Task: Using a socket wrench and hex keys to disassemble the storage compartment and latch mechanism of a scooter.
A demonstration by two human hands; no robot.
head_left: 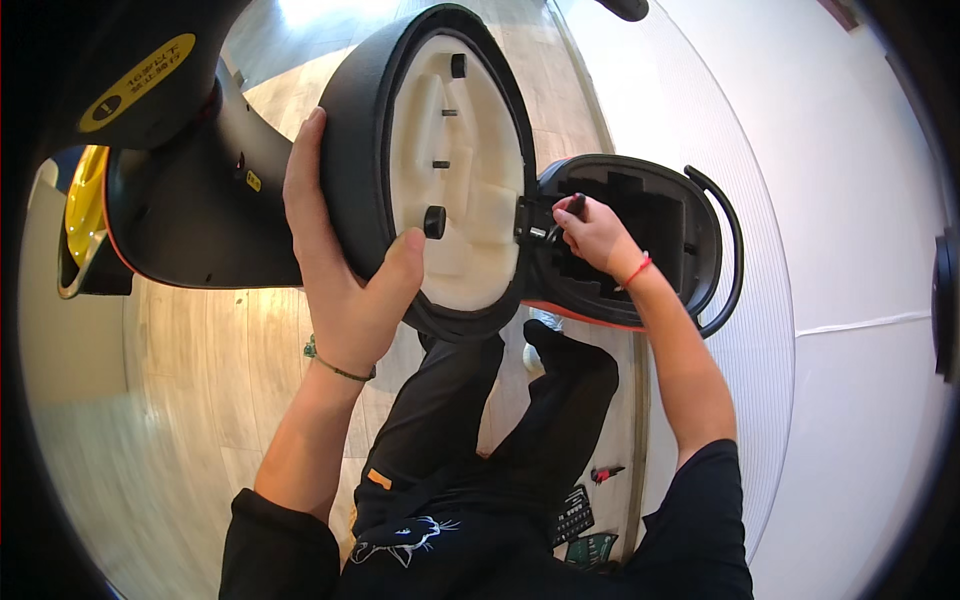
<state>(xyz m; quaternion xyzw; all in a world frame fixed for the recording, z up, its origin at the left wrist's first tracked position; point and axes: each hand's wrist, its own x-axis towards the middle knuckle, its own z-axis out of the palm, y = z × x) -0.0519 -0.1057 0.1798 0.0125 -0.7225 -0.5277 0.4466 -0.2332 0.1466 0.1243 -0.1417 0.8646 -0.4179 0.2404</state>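
Note:
A black scooter seat [352,190] stands tipped up on its hinge, its cream-coloured underside [455,255] toward the right. My left hand [345,285] grips it, fingers over the padded outer side and thumb on the underside near a black rubber stopper [434,222]. My right hand [600,238] is closed around a small black-handled tool [576,205] beside the seat hinge [524,220]. A shiny metal piece [538,233] shows between hinge and fingers; whether it belongs to the tool I cannot tell. Behind my right hand lies the open black storage compartment [655,215].
The scooter's black body [200,200] with a yellow front part [86,205] extends left. A curved black rail [738,250] rounds the compartment's far end, near a white wall [850,270]. On the wooden floor [215,400] lie a black tool case [573,517] and a red-and-black tool [606,473].

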